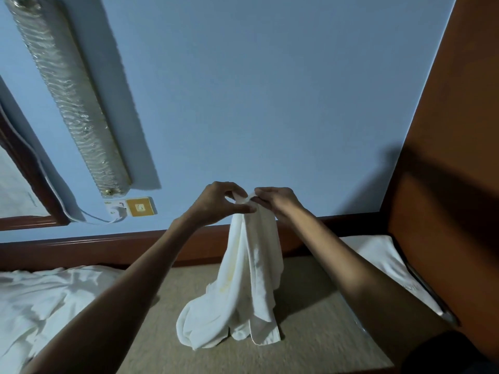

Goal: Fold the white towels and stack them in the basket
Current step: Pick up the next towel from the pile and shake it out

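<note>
At the far left a heap of crumpled white cloth [40, 300] is lying on the low surface, below a dark wooden frame [29, 168] on the blue wall [270, 90]. Just right of the frame a long tube in shiny wrapping [67, 93] is slanting down the wall. Its lower end is sitting just above a yellow switch plate [141, 207], and a white cable [51, 195] is running to the socket beside that plate. Toward the middle, the left hand [218, 203] is reaching up from the lower left and pinching the top edge of a white towel [248, 279] between thumb and curled fingers. The towel is hanging straight down from that pinch in loose folds. Its lower end is bunching on the beige surface [310, 341], in front of the dark wooden rail [108, 247] at the foot of the wall. The right hand [275, 202] is meeting the left one at the same top edge, fingers bent and gripping the cloth, the two hands almost touching. Farther right a flat white cloth [383, 263] is lying beside a tall orange-brown panel [445, 184], with a dark edge running along its right side. Whether that is a basket I cannot tell.
</note>
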